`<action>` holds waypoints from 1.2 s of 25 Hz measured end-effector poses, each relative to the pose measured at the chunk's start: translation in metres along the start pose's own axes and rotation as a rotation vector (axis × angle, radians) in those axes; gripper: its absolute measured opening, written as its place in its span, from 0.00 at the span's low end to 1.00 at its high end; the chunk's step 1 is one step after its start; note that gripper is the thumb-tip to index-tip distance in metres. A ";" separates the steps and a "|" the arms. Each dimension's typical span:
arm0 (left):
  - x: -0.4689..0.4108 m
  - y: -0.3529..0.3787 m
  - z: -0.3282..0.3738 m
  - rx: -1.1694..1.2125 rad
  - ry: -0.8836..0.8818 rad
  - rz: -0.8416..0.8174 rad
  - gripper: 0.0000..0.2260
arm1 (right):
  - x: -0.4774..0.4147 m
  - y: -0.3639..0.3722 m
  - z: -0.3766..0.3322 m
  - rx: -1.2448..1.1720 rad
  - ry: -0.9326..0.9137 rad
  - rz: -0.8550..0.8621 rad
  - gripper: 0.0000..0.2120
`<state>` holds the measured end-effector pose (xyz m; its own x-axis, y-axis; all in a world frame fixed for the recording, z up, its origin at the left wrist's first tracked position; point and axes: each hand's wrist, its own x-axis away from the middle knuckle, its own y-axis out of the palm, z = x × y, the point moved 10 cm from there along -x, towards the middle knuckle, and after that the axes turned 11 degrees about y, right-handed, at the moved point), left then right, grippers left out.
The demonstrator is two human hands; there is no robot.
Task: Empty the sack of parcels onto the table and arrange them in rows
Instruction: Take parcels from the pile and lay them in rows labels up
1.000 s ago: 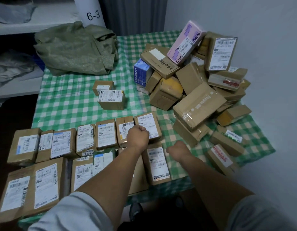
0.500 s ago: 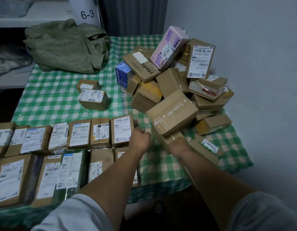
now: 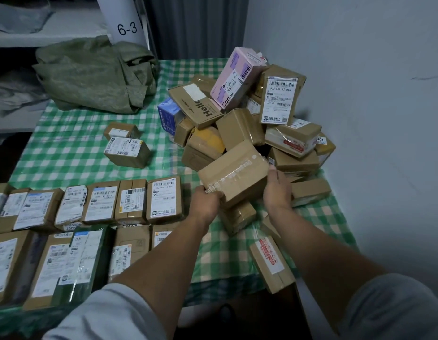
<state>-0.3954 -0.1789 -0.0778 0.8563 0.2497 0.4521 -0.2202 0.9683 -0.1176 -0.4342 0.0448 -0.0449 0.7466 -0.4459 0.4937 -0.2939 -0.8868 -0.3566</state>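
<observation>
A brown taped box [image 3: 233,171] sits tilted at the near edge of the pile of parcels [image 3: 240,126], on the right half of the worktop [image 3: 73,153], and both hands have hold of it. The left hand [image 3: 205,201] has its fingers curled round the box's near left corner, and the right hand [image 3: 278,190] clasps its right end. The pile behind it is a loose heap against the wall, topped by a pink box [image 3: 237,77], with a blue box [image 3: 167,116] at its left side. Left of the hands, labelled parcels lie flat, side by side: a far row [image 3: 102,204] and, touching it, a near row [image 3: 65,261] along the worktop's near edge. Two small boxes [image 3: 127,150] stand apart in the middle of the green checked cloth, one just behind the other. Near the right hand's forearm, a box with a red label [image 3: 270,261] overhangs the near edge. The green sack [image 3: 95,74] lies crumpled at the far left corner, beside a shelf [image 3: 16,38] and a white sign marked 6-3 [image 3: 127,28].
</observation>
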 end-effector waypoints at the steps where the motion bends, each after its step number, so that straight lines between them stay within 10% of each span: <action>1: -0.001 0.000 0.000 0.010 -0.007 0.006 0.17 | 0.002 0.003 -0.001 -0.007 -0.002 -0.020 0.26; 7: -0.004 -0.028 0.027 0.188 0.068 0.108 0.10 | 0.013 0.009 -0.028 0.031 -0.059 0.005 0.22; 11: -0.014 -0.044 0.038 0.351 0.062 0.048 0.34 | 0.033 0.026 -0.055 -0.057 -0.125 -0.070 0.19; 19: -0.012 -0.099 0.062 0.254 0.089 0.004 0.15 | 0.072 0.058 -0.080 -0.038 -0.150 -0.169 0.10; 26: 0.005 -0.125 0.037 0.182 -0.044 -0.084 0.34 | 0.092 0.082 -0.096 -0.036 -0.198 -0.227 0.15; 30: 0.014 -0.130 0.047 0.217 -0.019 -0.169 0.28 | 0.089 0.079 -0.089 -0.029 -0.176 -0.159 0.19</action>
<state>-0.3771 -0.3011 -0.0150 0.8809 0.0827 0.4660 -0.1717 0.9734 0.1520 -0.4435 -0.0758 0.0415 0.8765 -0.2748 0.3953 -0.1796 -0.9485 -0.2611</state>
